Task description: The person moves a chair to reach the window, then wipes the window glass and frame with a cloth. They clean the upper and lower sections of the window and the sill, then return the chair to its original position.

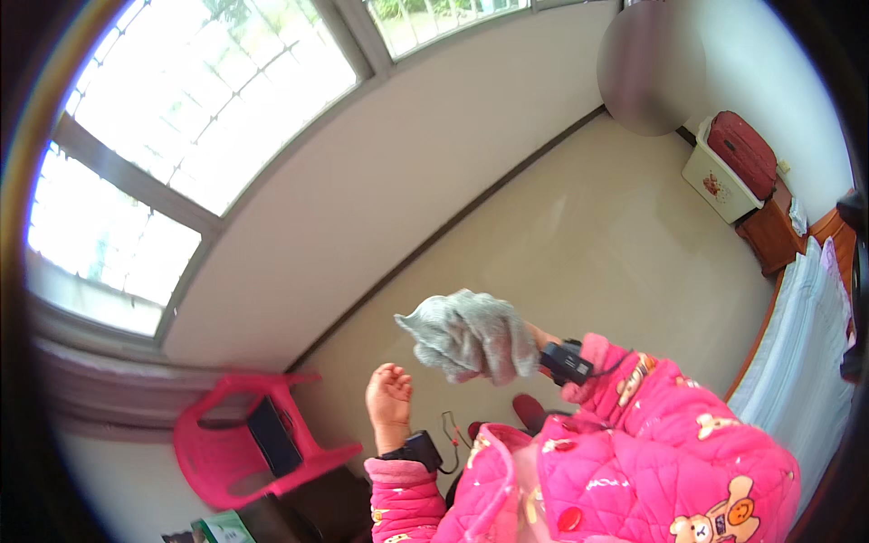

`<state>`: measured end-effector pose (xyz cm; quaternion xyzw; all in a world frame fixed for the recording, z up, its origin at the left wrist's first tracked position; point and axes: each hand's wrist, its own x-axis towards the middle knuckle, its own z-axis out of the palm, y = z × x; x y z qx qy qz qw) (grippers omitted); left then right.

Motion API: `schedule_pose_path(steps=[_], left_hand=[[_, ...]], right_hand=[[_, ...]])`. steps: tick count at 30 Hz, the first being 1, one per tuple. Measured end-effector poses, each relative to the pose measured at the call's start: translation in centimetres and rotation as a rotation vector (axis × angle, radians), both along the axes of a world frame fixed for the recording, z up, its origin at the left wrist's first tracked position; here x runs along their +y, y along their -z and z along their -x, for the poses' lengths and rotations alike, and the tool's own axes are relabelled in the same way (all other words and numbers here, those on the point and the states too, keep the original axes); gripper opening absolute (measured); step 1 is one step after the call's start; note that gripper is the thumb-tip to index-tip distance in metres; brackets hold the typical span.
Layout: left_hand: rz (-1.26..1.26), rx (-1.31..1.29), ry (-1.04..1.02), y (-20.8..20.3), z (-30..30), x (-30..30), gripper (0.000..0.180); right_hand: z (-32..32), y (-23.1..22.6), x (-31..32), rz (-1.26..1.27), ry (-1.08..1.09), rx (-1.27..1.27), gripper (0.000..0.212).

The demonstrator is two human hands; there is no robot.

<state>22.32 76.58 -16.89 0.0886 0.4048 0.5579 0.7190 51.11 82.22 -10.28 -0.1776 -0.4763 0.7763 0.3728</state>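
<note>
A bunched grey knit cloth, possibly a garment, is held up in front of me above the floor. My right hand reaches into its right side and holds it; the cloth hides the fingers. To the left of the cloth and apart from it, my left hand is raised with its fingers loosely curled and nothing in it. Each wrist wears a black strapped device with a cable. Pink quilted sleeves cover both forearms.
At left stands a pink plastic chair with a dark flat box on it. A bed with a pale blue cover runs along the right. At far right, a white bin holds a red bag. Barred windows line the left wall.
</note>
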Motion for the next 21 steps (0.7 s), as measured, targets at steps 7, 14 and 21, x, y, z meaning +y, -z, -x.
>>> schedule_pose_path(steps=[7, 14, 21], left_hand=[[0.204, 0.045, 0.301, 2.3, -10.9, 8.1, 0.012], [-0.029, -0.157, 0.384, 2.1, -20.3, 19.4, 0.011], [0.015, -0.148, 0.223, 4.4, -23.3, 27.9, 0.008]], right_hand=[[-10.9, 4.3, -0.3, 0.023, 0.717, -0.346, 0.017], [-19.6, -1.9, 6.8, -0.259, 0.723, -0.739, 0.021], [-23.5, -2.7, 11.2, -0.759, 0.793, -1.442, 0.035]])
